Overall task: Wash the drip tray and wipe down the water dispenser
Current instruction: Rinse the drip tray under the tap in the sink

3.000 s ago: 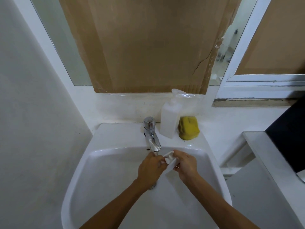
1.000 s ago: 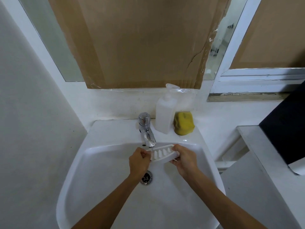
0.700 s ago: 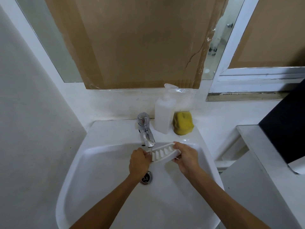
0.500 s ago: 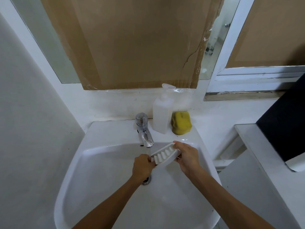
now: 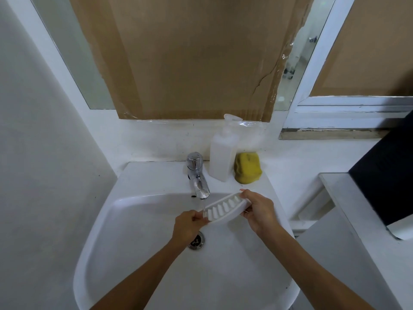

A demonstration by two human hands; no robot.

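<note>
While the white slotted drip tray (image 5: pixel 225 210) is gripped at its ends by the left hand (image 5: pixel 187 227) and right hand (image 5: pixel 259 211) over the sink (image 5: pixel 125 220), tilted under the tap (image 5: pixel 197 182), a firm hold is best kept so every slot is rinsed.

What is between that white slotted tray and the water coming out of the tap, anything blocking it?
Nothing visible blocks it. The drip tray is held at each end by the left hand and right hand, tilted over the sink. Its lower left end sits right below the tap spout, where a thin stream falls.
</note>
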